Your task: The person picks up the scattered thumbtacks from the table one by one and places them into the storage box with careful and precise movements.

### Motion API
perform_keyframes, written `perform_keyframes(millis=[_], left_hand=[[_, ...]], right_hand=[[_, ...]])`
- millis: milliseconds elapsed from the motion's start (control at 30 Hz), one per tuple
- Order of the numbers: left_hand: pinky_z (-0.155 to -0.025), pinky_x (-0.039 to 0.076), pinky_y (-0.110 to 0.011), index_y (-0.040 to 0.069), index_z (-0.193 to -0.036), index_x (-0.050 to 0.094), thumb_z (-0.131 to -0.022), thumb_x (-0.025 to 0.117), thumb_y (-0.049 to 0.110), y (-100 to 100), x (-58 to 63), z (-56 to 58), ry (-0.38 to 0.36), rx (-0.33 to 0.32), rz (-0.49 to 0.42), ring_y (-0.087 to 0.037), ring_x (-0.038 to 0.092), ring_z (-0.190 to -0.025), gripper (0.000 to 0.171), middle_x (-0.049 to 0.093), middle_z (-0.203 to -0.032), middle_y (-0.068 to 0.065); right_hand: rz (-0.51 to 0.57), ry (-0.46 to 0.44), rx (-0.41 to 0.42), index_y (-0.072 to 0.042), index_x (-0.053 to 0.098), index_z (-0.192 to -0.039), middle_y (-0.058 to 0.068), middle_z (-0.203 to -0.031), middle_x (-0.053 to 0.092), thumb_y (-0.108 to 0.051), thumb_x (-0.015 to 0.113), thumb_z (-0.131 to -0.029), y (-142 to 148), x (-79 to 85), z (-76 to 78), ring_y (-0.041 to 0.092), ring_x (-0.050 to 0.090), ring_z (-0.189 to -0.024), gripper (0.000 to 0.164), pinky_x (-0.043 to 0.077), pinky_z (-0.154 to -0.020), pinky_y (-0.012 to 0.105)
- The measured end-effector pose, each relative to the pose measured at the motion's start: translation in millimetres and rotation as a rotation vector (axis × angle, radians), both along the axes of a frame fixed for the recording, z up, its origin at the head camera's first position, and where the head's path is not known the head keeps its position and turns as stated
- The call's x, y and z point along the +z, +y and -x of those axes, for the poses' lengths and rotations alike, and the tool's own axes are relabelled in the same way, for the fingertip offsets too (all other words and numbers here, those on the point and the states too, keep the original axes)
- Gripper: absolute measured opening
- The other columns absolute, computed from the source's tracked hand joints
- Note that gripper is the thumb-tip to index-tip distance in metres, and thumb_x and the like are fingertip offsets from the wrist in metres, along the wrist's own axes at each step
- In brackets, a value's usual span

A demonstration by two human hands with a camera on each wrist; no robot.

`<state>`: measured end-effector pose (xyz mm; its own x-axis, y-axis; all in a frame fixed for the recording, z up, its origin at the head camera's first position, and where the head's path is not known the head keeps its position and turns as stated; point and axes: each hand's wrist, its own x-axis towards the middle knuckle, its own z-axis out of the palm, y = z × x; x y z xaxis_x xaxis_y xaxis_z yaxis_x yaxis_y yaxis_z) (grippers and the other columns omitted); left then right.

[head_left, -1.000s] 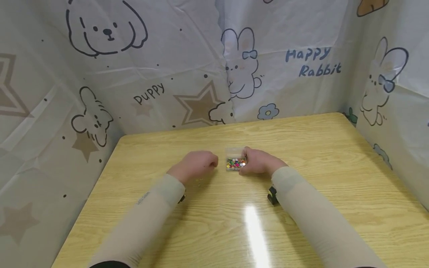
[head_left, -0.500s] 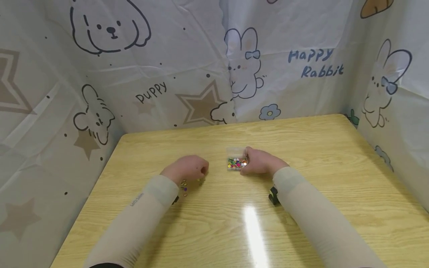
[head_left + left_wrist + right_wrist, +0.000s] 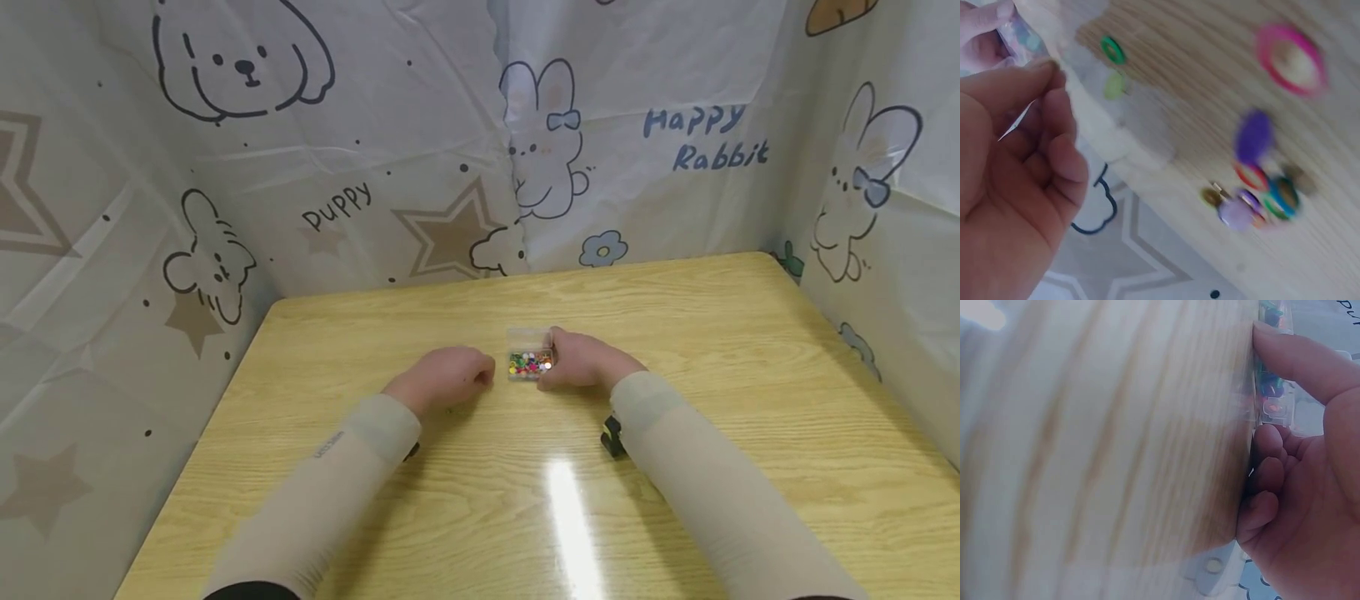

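In the head view, my right hand [image 3: 577, 362] grips the right end of a small clear plastic box [image 3: 522, 381], its transparent lid [image 3: 527, 337] tipped back. Colourful thumbtacks [image 3: 531, 365] fill the box. The right wrist view has my thumb and curled fingers around the box's side. Just left of the box, my left hand [image 3: 450, 375] hovers with thumb and fingertips pinched together; the small thing between them is hidden. Loose thumbtacks, among them a purple one [image 3: 1254, 137] and a green one [image 3: 1106, 45], lie on the table by the left hand, some blurred.
The light wood table [image 3: 675, 467] carries a bright reflection near its front. A printed cloth [image 3: 420, 100] with cartoon animals hangs behind the table and along both sides. Dark wrist devices [image 3: 612, 437] sit under the sleeves.
My left hand drew back left and down to the loose thumbtacks, then returned right, close to the box, covering most of them again. My right hand has kept its grip on the box.
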<state>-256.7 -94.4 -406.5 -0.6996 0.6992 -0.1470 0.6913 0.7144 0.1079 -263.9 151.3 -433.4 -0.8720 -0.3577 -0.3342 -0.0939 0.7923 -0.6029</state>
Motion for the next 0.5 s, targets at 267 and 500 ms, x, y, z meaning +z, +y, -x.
perform_keyframes(millis=[267,500], left_hand=[[-0.063,0.048,-0.028,0.018,-0.089,0.064,-0.095,0.058,0.014,33.9,-1.1,2.4,0.110,-0.058,-0.061,-0.008,0.049,-0.068,0.009,0.057,-0.081,0.007],[-0.059,0.047,-0.026,0.020,-0.091,0.065,-0.095,0.059,0.018,49.4,-5.0,4.3,0.164,-0.048,-0.020,-0.009,0.048,-0.064,0.008,0.053,-0.078,0.007]], right_hand=[[0.001,0.023,0.016,-0.014,0.044,-0.110,0.005,-0.101,0.056,-0.037,0.079,-0.074,1.0,0.2,0.3,0.021,0.050,-0.085,0.055,0.042,-0.076,0.037],[0.006,0.037,0.029,-0.014,0.046,-0.106,0.005,-0.097,0.057,-0.036,0.079,-0.073,-1.5,3.4,-1.6,0.021,0.050,-0.084,0.051,0.042,-0.074,0.037]])
